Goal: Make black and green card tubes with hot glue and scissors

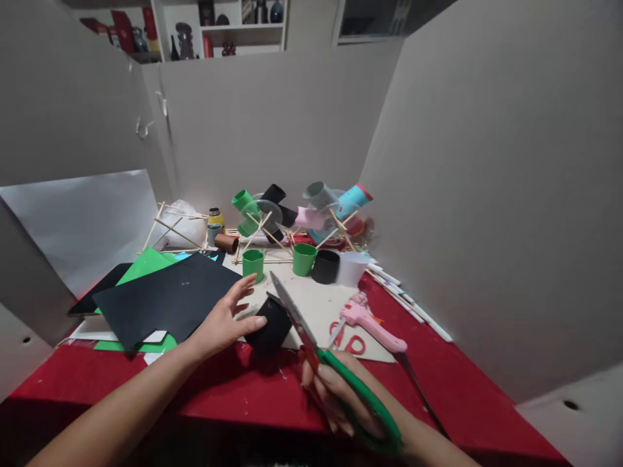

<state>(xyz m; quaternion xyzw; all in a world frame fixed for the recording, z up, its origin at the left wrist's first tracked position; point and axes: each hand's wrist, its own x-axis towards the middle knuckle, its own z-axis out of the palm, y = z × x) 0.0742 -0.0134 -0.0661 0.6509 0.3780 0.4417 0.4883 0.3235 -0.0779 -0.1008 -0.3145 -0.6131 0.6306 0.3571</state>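
Observation:
My right hand [335, 389] grips a pair of scissors [357, 386] with green handles, their long metal blades pointing up and away to the left. Beside the blades, a black paper cup [270, 327] is in my left hand [226, 321]. My left thumb presses on the cup's near side, while the index and other fingers extend behind it; their contact is partly hidden. Just beyond are a green paper cup [252, 266], a second green cup [304, 259], a black cup [326, 266] and a white cup [352, 268], standing in a row.
A pink glue gun [372, 322] and red-handled scissors [357, 344] lie right on the white board [311, 301]. Stick frames with wheels of paper cups [263, 217] stand behind. Black sheets [170, 298] cover the left; rolled white sticks [413, 305] line the right wall.

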